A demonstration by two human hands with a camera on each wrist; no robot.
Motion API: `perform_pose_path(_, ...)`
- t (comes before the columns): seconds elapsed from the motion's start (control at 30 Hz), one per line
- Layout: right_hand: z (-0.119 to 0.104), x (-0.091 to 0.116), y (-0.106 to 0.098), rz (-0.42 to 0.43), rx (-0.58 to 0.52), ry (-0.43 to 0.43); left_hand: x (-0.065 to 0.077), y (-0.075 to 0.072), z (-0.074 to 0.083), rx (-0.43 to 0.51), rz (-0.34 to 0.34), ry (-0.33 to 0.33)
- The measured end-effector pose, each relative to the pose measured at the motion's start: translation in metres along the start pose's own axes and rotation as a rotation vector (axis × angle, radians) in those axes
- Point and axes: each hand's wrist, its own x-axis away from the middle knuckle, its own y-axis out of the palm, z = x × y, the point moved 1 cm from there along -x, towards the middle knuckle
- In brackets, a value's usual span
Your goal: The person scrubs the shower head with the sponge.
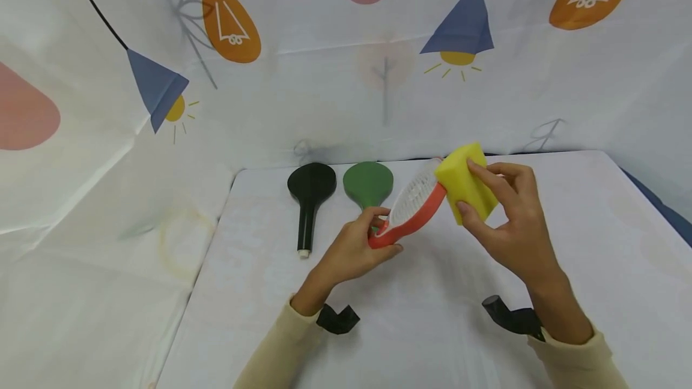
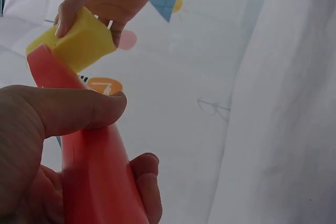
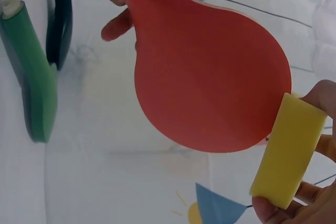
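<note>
My left hand (image 1: 348, 248) grips the handle of a red hairbrush (image 1: 416, 221) with a white bristled face, raised above the table and tilted with its head up to the right. In the left wrist view the thumb lies across the red handle (image 2: 97, 171). My right hand (image 1: 513, 221) pinches a yellow sponge (image 1: 467, 182) between thumb and fingers. The sponge is at the outer edge of the brush head, apparently touching it. The right wrist view shows the smooth red back (image 3: 210, 77) of the brush, with the sponge (image 3: 289, 150) overlapping its rim.
On the white table (image 1: 243, 305), a black hairbrush (image 1: 312, 188) lies at the back left. Beside it is a green hairbrush (image 1: 369, 182), its handle partly hidden by my left hand. A printed cloth wall (image 1: 324, 101) rises behind the table's far edge.
</note>
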Motion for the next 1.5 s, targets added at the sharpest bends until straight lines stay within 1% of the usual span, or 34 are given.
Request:
perform_pose_path(0.1,-0.002,0.001,0.002,0.016,-0.011,-0.027,0.000,-0.001,-0.001,0.084,-0.045,-0.071)
perform_pose_path(0.2,-0.004,0.001,0.003,0.013,0.004,-0.029,0.000,-0.004,-0.002,0.191,-0.083,-0.125)
perform_pose_path(0.33,-0.006,0.003,0.005,0.011,0.010,-0.037,-0.001,-0.007,-0.003,0.294,-0.109,-0.130)
perform_pose_path(0.43,-0.008,0.004,0.008,0.027,0.012,-0.060,-0.002,-0.008,-0.004,0.336,-0.112,-0.131)
perform_pose_path(0.6,-0.013,0.004,0.011,0.065,0.036,-0.117,-0.001,-0.010,-0.002,0.395,-0.116,-0.168)
perform_pose_path(0.7,-0.015,0.005,0.012,0.083,0.036,-0.135,0.001,-0.011,0.000,0.450,-0.136,-0.174)
perform_pose_path(0.87,-0.018,0.008,0.014,0.100,0.036,-0.156,0.002,-0.012,0.003,0.582,-0.148,-0.181)
perform_pose_path(0.97,-0.019,0.009,0.017,0.100,0.043,-0.175,0.003,-0.012,0.004,0.628,-0.150,-0.191)
perform_pose_path(1.07,-0.021,0.011,0.019,0.107,0.059,-0.200,0.004,-0.014,0.004,0.667,-0.167,-0.181)
perform_pose_path(1.17,-0.020,0.011,0.021,0.120,0.090,-0.245,0.005,-0.015,0.004,0.730,-0.178,-0.168)
perform_pose_path(1.37,-0.020,0.013,0.027,0.156,0.113,-0.322,0.007,-0.015,0.008,0.915,-0.212,-0.148)
perform_pose_path(1.43,-0.020,0.015,0.029,0.166,0.124,-0.346,0.007,-0.016,0.010,0.953,-0.212,-0.146)
perform_pose_path(1.5,-0.020,0.016,0.032,0.159,0.158,-0.376,0.007,-0.016,0.010,0.979,-0.210,-0.133)
